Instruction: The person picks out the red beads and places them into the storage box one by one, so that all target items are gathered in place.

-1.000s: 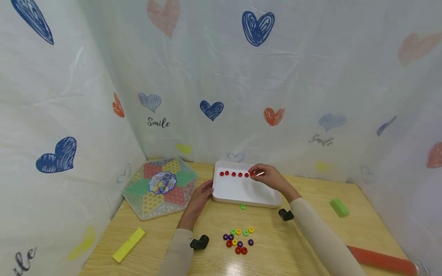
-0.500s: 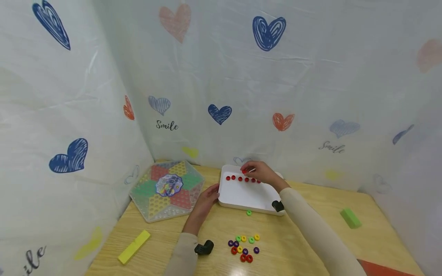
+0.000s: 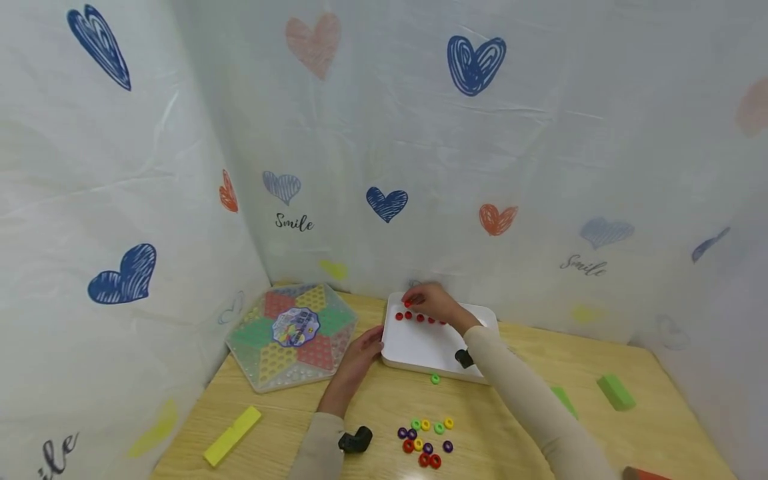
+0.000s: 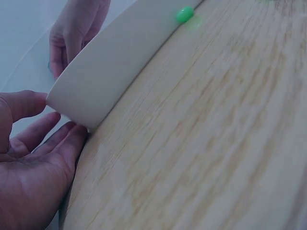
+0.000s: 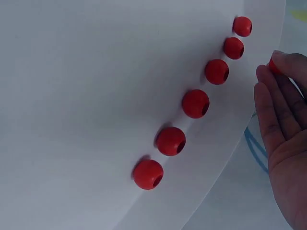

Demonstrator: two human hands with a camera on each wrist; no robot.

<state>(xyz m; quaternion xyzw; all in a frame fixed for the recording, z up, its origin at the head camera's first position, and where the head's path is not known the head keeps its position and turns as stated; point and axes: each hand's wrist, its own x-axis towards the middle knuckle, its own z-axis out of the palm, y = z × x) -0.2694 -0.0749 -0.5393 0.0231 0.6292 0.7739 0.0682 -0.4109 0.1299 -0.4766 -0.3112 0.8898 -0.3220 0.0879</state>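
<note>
While left hand (image 3: 360,348) steadies the white tray (image 3: 420,347) corner with relaxed fingers, right hand (image 3: 433,303) fingers apparently pinch a red bead (image 5: 272,64) beside the six-bead row (image 5: 195,103).

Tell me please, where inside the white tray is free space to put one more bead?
The white tray is bare between the row of red beads and its near rim. The far edge is crowded: beads and the right hand, which pinches another red bead. The left hand touches the left corner.

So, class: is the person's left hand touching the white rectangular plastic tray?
Touching. The left wrist view shows the left hand with its fingertips pressed against the corner of the white rectangular plastic tray.
</note>
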